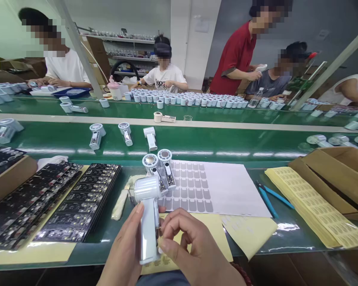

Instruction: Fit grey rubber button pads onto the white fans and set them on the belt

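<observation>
My left hand (128,242) is wrapped around the handle of a light-blue handheld fan (148,226), its round head upward. At the side of that handle, the fingertips of my right hand (186,242) are pinched together on something too small and hidden to make out. Just beyond the held fan lie two more fans (168,169) with circuit boards showing in their handles. They rest against a white sheet of grey stickers (193,182). Under my hands is a yellow sheet (219,234).
Stacked circuit boards (77,202) lie at left, beside a putty knife (121,202). Blue-handled pliers (270,198), yellow sticker sheets (313,206) and a cardboard box (337,178) are at right. Fans stand on the green conveyor belt (185,139); several co-workers (168,75) are across it.
</observation>
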`<state>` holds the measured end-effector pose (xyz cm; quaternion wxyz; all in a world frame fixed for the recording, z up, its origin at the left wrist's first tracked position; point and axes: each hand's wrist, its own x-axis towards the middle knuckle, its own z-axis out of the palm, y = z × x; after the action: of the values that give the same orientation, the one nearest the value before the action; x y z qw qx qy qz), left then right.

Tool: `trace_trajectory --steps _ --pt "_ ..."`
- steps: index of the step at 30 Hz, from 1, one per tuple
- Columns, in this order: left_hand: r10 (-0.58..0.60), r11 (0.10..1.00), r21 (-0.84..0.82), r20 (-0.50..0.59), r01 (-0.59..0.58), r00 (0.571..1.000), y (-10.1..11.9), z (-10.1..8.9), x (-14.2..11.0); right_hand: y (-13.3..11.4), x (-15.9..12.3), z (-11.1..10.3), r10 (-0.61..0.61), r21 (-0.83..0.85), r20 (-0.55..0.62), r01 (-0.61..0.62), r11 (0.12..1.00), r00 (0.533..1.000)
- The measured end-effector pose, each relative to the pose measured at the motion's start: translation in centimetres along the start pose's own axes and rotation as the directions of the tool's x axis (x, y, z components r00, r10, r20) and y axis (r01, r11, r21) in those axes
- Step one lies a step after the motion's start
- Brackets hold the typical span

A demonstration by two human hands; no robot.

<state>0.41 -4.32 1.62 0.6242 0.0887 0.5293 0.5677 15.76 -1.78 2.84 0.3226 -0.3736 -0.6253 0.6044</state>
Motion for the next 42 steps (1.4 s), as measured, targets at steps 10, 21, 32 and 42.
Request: trace_trajectory --steps 10,21,32,42 --pt "0.028 0.992 -0.121 -0.055 -0.034 0.998 1.5 2.5 -0.1 -1.3 1.7 0.3 -0.073 -0.151 -0.030 0.067 0.986 0.997" --pt "-0.052 0.999 -0.002 -0.004 0.052 0.999 4.8 5.0 0.8 0.9 1.6 -1.3 -0.495 -0.309 -0.408 0.394 0.865 0.767" --pt "0.135 0.847 0.496 0.149 -0.192 0.980 13.8 16.3 17.5 3.7 4.7 -10.4 0.092 -0.758 -0.450 -0.435 0.487 0.888" --pt "0.319 0.586 0.742 0.156 -0.324 0.935 13.0 18.0 26.0 3.7 11.5 -12.5 0.046 -0.800 -0.426 -0.400 0.448 0.904"
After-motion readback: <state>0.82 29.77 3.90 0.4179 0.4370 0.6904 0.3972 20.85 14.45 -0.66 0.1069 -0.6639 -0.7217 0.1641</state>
